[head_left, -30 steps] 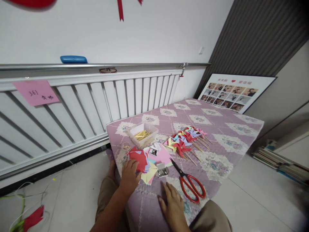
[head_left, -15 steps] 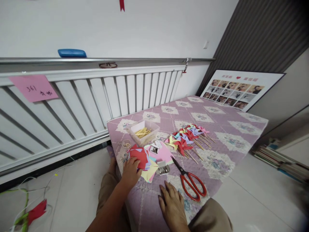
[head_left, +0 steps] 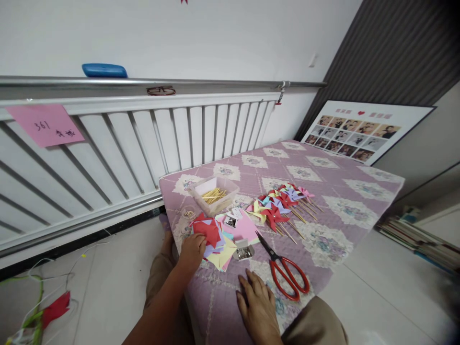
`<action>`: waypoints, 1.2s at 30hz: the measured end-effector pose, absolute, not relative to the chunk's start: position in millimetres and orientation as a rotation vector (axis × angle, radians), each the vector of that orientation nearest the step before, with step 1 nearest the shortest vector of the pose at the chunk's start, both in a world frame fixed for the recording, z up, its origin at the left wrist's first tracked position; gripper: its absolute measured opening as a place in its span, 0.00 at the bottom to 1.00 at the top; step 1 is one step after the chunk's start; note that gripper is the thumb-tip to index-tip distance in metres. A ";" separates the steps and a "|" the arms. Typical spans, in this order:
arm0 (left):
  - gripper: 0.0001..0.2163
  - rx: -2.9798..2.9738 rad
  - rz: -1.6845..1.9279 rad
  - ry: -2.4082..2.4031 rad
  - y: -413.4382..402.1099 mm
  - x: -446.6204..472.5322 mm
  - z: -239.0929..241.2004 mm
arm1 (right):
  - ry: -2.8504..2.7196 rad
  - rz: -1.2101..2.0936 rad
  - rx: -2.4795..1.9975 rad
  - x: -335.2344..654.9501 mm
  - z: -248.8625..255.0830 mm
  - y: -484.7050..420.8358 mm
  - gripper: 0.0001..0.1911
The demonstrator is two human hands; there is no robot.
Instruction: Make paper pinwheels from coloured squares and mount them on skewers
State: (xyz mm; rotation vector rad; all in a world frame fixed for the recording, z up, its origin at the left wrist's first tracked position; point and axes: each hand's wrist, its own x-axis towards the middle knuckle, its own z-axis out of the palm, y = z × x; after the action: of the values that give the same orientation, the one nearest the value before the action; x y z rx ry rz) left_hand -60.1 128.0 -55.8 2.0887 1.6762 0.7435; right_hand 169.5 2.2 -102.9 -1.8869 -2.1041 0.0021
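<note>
My left hand (head_left: pixel 193 249) is at the near-left edge of a stack of coloured paper, fingers bent together on the red paper (head_left: pixel 211 233) on top. Lilac and yellow sheets (head_left: pixel 221 258) stick out beneath it. My right hand (head_left: pixel 258 304) lies flat on the flowered tablecloth (head_left: pixel 224 297), fingers stretched, holding nothing. Beside it rest large scissors (head_left: pixel 287 275) with red handles, blades partly apart. Two small boxes of metal pieces, one (head_left: pixel 244 252) near the yellow paper and another (head_left: pixel 230 221) on pink paper, sit around the stack.
Behind the paper stand a clear plastic box (head_left: pixel 230 194) of wooden sticks and a small round container (head_left: pixel 188 212). Paper pinwheels (head_left: pixel 276 216) on sticks lie right of them. A white radiator (head_left: pixel 194 136) runs along the wall; a photo board (head_left: pixel 390 112) leans at the far end.
My left hand has drawn back slightly to the left, its fingers now more bent at the red paper's edge. My right hand stays flat. The view has shifted slightly.
</note>
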 end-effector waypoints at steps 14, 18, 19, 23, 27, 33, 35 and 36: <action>0.05 1.818 0.735 1.868 140.1 -61.3 -51.8 | -2.079 -0.019 -1.825 172.8 -107.2 3.6 0.17; 0.03 1.713 0.769 1.915 143.7 -64.2 -46.4 | -2.069 -0.036 -1.811 173.0 -108.2 3.9 0.17; 0.03 1.691 0.787 1.925 144.3 -65.1 -45.4 | -2.067 -0.042 -1.802 173.2 -108.5 3.8 0.17; 0.05 1.632 0.907 1.931 143.5 -68.9 -42.0 | -2.059 -0.054 -1.771 174.0 -109.1 3.4 0.17; 0.05 1.670 1.294 1.796 129.8 -66.9 -33.2 | -2.036 -0.011 -1.772 173.1 -107.0 2.8 0.17; 0.09 1.997 1.644 1.421 77.2 -34.4 -24.6 | -1.964 0.279 -1.717 175.8 -100.5 1.5 0.19; 0.11 2.122 1.538 1.296 57.9 -19.4 -34.1 | -1.912 0.481 -1.637 180.8 -95.8 0.1 0.20; 0.11 2.179 1.462 1.251 49.2 -12.7 -40.8 | -1.866 0.593 -1.586 184.0 -92.5 -0.8 0.20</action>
State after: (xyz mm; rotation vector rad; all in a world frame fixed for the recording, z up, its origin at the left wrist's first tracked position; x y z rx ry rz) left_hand -12.7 49.2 -40.8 2.1793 1.2511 1.4621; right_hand 184.0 -0.8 -92.5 -1.5856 -1.8657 0.5925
